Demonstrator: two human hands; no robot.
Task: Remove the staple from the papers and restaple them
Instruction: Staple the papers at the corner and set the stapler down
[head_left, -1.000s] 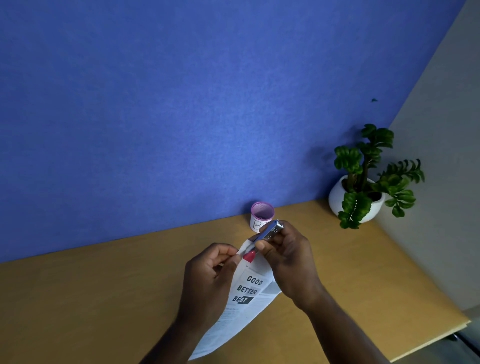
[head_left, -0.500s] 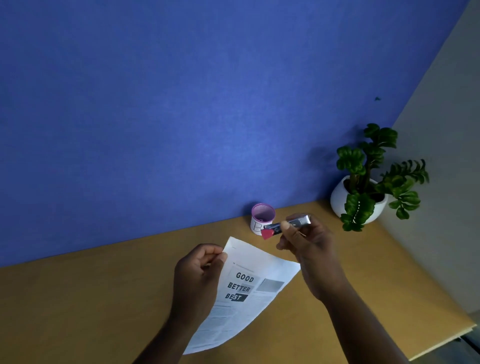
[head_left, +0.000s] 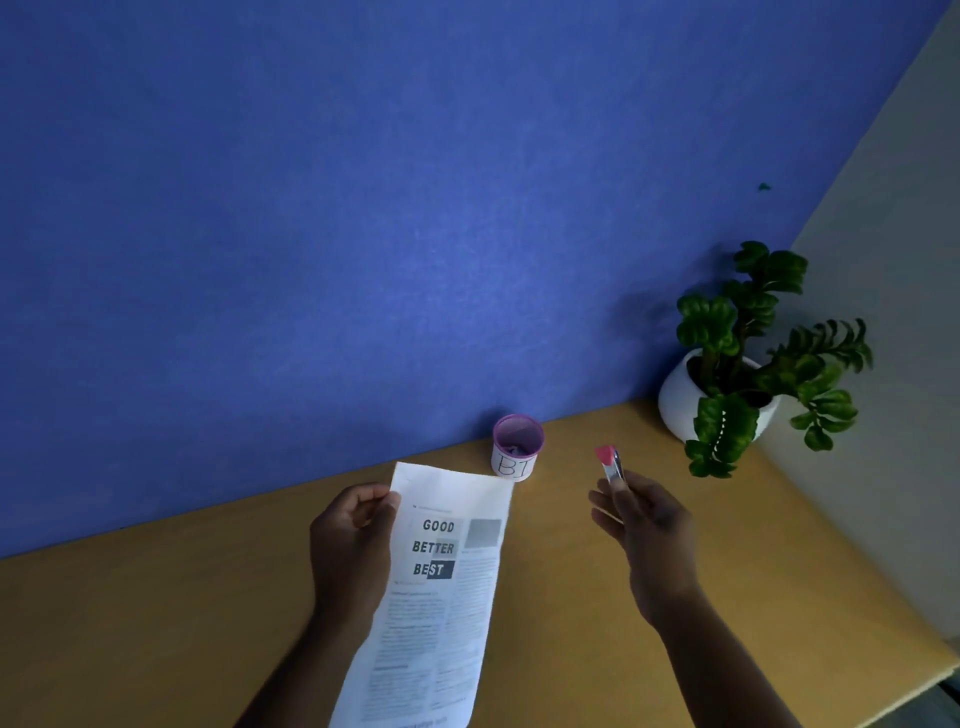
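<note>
The printed papers (head_left: 441, 587), headed "GOOD BETTER BEST", hang over the wooden desk. My left hand (head_left: 353, 540) pinches them at the upper left corner. My right hand (head_left: 644, 525) is well to the right of the papers and holds a small silver stapler with a pink end (head_left: 610, 462), pointing up and away from me. Whether a staple sits in the papers is too small to tell.
A small pink-rimmed cup (head_left: 517, 452) with a hand-lettered label stands at the back of the desk against the blue wall. A potted green plant (head_left: 737, 364) in a white pot is at the back right. The desk's right edge (head_left: 930, 670) runs close to my right arm.
My right hand has pulled the stapler off the papers' top corner and swung it right. The left hand has kept hold of the papers, which now hang flatter.
</note>
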